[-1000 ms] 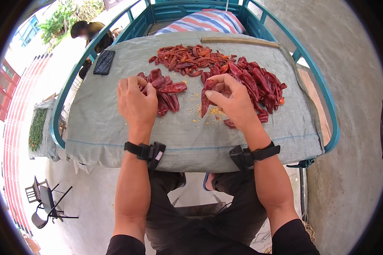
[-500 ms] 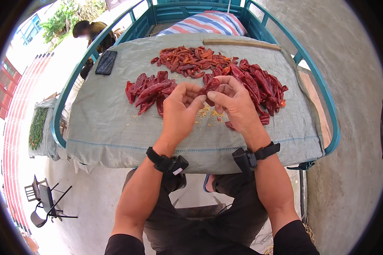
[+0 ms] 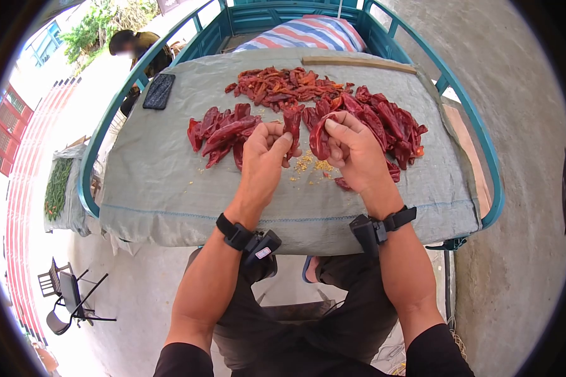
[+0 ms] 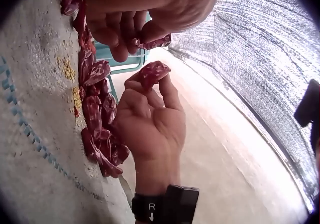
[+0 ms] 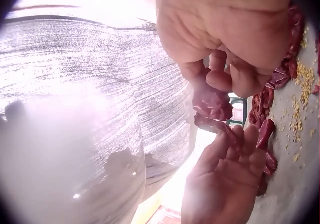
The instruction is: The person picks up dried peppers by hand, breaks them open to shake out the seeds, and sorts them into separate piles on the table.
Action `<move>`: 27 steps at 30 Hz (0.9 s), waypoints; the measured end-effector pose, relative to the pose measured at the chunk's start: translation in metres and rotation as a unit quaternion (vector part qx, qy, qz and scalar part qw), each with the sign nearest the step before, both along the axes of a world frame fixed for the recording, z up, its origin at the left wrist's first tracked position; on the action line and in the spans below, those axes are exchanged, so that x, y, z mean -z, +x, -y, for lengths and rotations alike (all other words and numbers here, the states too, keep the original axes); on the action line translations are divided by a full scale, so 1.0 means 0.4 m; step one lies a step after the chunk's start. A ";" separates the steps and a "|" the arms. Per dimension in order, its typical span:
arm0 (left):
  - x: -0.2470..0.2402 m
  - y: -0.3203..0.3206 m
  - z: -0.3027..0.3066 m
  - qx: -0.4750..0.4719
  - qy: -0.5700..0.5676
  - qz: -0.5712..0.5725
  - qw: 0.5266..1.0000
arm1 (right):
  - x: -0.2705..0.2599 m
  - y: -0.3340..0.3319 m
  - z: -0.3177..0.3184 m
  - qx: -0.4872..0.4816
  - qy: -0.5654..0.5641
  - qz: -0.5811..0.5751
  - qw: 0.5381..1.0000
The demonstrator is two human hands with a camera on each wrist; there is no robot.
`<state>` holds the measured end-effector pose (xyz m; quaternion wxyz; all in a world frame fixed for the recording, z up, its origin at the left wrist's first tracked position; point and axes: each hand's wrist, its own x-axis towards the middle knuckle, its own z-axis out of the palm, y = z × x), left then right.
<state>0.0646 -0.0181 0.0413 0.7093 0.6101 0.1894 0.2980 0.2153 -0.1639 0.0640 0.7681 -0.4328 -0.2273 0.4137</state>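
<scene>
In the head view my left hand (image 3: 265, 158) pinches a dark red dried pepper (image 3: 293, 123) that stands up from its fingertips. Just to its right, my right hand (image 3: 357, 156) pinches another red pepper (image 3: 319, 139) between thumb and fingers. Both peppers are held a little above the grey-green cloth (image 3: 170, 195), over scattered yellow seeds (image 3: 305, 164). A group of large peppers (image 3: 223, 133) lies left of my left hand, and a bigger heap (image 3: 387, 122) lies beyond my right. Both wrist views show the two hands close together, each with its pepper.
Smaller, shrivelled peppers (image 3: 283, 87) lie at the back middle. A phone (image 3: 159, 92) rests at the back left and a wooden strip (image 3: 358, 64) at the back edge. A teal rail (image 3: 468, 125) runs around the cloth. A person (image 3: 146, 53) is beyond the left rail.
My left hand first moved right from the left group to meet my right hand. Since then the hands have drawn slightly apart, and a pepper now shows in each.
</scene>
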 end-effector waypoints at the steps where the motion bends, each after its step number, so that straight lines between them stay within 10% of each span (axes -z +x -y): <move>1: 0.000 0.000 0.000 0.004 0.000 -0.003 1.000 | -0.001 -0.005 -0.004 0.009 -0.001 0.001 1.000; 27: 0.018 0.008 0.017 0.082 0.030 0.003 0.996 | 0.010 -0.029 -0.013 0.059 -0.053 0.218 0.973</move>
